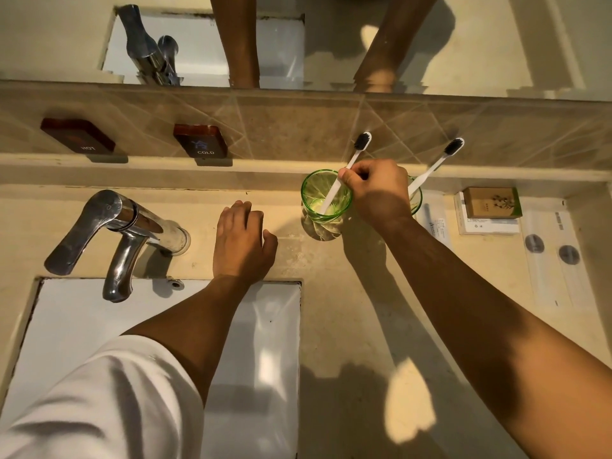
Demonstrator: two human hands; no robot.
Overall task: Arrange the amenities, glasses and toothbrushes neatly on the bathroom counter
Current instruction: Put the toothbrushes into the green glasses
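Nearest me is the white sink (99,326), set into the desk (364,309), with the chrome tap (122,233) standing at its far edge. Just beyond the sink rim my left hand (243,241) rests on the desk, fingers relaxed and loosely spread, holding nothing.

Farther on and to the right, my right hand (377,190) pinches the white handle of a toothbrush (347,170) between thumb and fingers. Its tail stands in the bottom of the left green glass (323,200) and its dark bristles lean toward the far wall. Behind that hand, mostly hidden, is a second green glass (415,198) with another toothbrush (437,165) leaning out of it to the far right.

To the right of the glasses lie the amenities: a flat white packet (433,223), a small brown box (491,203) on top of a white packet (486,225), and long sealed sachets (556,256) nearer the right edge.

The risk I see is the glass: it is light and the brush is a long lever, so if I push the handle sideways while letting go, the glass could tip or slide toward the sink. My wrist is also close to the hidden glass and could knock it as I draw back. Far off, the HOT (77,135) and COLD (200,140) blocks sit on the ledge below the mirror (496,38).
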